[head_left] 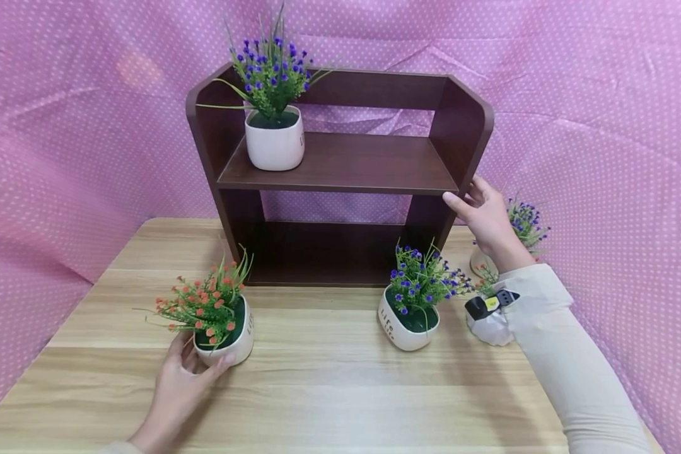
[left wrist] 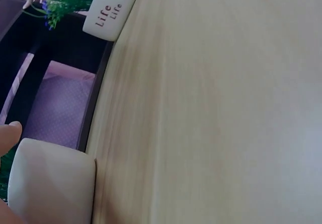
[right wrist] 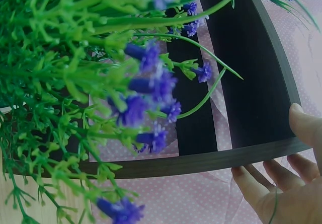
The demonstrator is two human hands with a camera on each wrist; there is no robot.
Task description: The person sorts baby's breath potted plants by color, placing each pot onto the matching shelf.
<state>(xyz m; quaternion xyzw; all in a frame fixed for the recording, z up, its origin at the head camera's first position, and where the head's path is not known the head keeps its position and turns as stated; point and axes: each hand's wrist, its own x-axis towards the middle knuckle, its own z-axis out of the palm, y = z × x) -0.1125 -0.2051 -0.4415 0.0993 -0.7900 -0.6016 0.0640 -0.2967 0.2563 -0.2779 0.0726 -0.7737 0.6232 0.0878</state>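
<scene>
My left hand (head_left: 178,381) holds the white pot (head_left: 242,343) of an orange-flowered artificial plant on the table, thumb at its near side and fingers at its left. In the left wrist view, the pot (left wrist: 53,183) stands close to the shelf's front edge. My right hand (head_left: 490,224) grips the right side panel of a dark brown two-tier shelf (head_left: 369,161), thumb at the front edge by the upper board. The right wrist view shows the fingertips (right wrist: 287,176) against the panel's outer face. A purple-flowered plant (head_left: 275,142) sits on the upper tier's left side.
Another purple-flowered plant (head_left: 411,337) in a "Life" pot stands before the shelf's right front. Behind the right forearm are a further purple-flowered plant (head_left: 524,224) and a white faceted pot (head_left: 490,331), both partly hidden. Pink dotted cloth (head_left: 601,157) hangs around the wooden table (head_left: 318,391).
</scene>
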